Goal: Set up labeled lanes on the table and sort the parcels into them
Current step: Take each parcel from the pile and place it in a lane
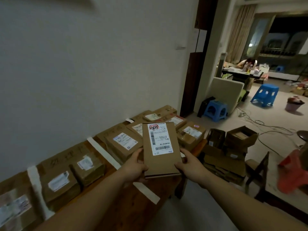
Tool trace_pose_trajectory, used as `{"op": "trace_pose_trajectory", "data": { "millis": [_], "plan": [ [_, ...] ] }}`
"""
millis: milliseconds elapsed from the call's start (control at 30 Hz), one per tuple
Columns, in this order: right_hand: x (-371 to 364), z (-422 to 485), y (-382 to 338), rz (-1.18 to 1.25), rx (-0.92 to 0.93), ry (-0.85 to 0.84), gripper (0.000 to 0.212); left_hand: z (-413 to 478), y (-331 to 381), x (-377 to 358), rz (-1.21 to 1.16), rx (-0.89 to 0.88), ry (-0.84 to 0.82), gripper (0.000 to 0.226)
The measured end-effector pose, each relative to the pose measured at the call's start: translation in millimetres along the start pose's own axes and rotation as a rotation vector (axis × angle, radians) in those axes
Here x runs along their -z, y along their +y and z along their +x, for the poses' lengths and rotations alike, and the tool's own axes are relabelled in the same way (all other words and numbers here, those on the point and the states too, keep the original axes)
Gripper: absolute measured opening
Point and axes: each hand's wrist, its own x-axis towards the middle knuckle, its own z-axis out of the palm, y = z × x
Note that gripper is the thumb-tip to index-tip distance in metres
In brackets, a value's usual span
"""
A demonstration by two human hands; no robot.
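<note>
We are in the sorting step. Pale tape strips (103, 152) already divide the brown wooden tabletop (133, 202) into lanes, and brown cardboard boxes (121, 144) sit in them along the wall. We hold one flat brown cardboard parcel (160, 161) up in front of us, above the near side of the tabletop and clear of everything on it. Our left hand (135, 165) grips its lower left edge, thumb on the top face and fingers underneath. Our right hand (190, 165) grips the lower right corner the same way, so neither hand is free.

We judge that the next move is to read the white shipping label (160, 139), match it to a lane and set the parcel down between two strips. The far lanes look crowded, so it needs lowering with care so as not to nudge its neighbours. Dark handwriting marks the lanes at the wall side, but it is too blurred for us to read.

The parcel is slim, rectangular and longer than it is wide, made of plain kraft card. The label covers its upper half, with barcodes along the side and bottom and a red-and-black mark at the top. Its print seems turned away from us.
</note>
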Motion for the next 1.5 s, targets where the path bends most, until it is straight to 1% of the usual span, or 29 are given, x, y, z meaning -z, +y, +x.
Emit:
{"op": "trace_pose_trajectory", "data": {
  "millis": [133, 233, 400, 433, 467, 533, 633, 700, 733, 833, 900, 967, 1033, 1067, 1167, 1267, 1367, 1500],
  "plan": [
    [8, 50, 2, 0.023, -0.042, -0.005, 0.067, 48, 12, 13, 0.097, -0.007, -0.007, 0.078],
    [16, 84, 0, 0.019, -0.053, -0.015, 0.075, 73, 11, 15, 0.123, 0.015, -0.055, 0.076],
    [36, 146, -3, 0.034, -0.037, 0.091, 0.091, 100, 10, 16, 0.078, 0.123, -0.106, 0.066],
    [40, 159, -1, 0.080, -0.039, 0.066, 0.087, 104, 10, 16, 0.050, 0.147, -0.089, 0.063],
    [44, 171, 1, 0.115, -0.026, 0.023, 0.076, 109, 11, 15, 0.018, 0.165, -0.057, 0.060],
    [49, 194, 7, 0.094, -0.003, -0.048, 0.052, 119, 9, 9, -0.037, 0.177, 0.071, 0.053],
    [54, 224, 18, 0.005, -0.015, -0.097, 0.037, 133, 0, -8, -0.190, 0.191, 0.362, 0.044],
    [54, 238, 26, -0.065, -0.026, -0.152, 0.027, 139, -9, -22, -0.284, 0.174, 0.503, 0.048],
    [54, 242, 31, -0.110, -0.022, -0.181, 0.024, 141, -14, -29, -0.325, 0.173, 0.574, 0.049],
    [53, 246, 47, -0.211, 0.010, -0.311, 0.026, 142, -25, -44, -0.388, 0.222, 0.809, 0.040],
    [50, 246, 55, -0.201, 0.020, -0.418, 0.026, 141, -32, -51, -0.399, 0.259, 0.896, 0.044],
    [46, 246, 63, -0.219, 0.040, -0.481, 0.026, 142, -39, -56, -0.384, 0.270, 0.910, 0.045],
    [39, 247, 71, -0.277, 0.066, -0.496, 0.023, 142, -46, -59, -0.368, 0.281, 0.878, 0.051],
    [36, 246, 75, -0.313, 0.073, -0.501, 0.024, 142, -50, -59, -0.352, 0.284, 0.858, 0.056],
    [31, 247, 87, -0.408, 0.070, -0.538, 0.036, 146, -63, -64, -0.265, 0.267, 0.799, 0.069],
    [28, 249, 100, -0.461, 0.072, -0.558, 0.037, 151, -72, -73, -0.178, 0.276, 0.746, 0.078],
    [27, 250, 110, -0.491, 0.102, -0.541, 0.036, 158, -79, -78, -0.087, 0.249, 0.711, 0.078],
    [27, 253, 115, -0.458, 0.113, -0.544, 0.040, 164, -87, -79, -0.072, 0.262, 0.714, 0.077]
  ]
}}
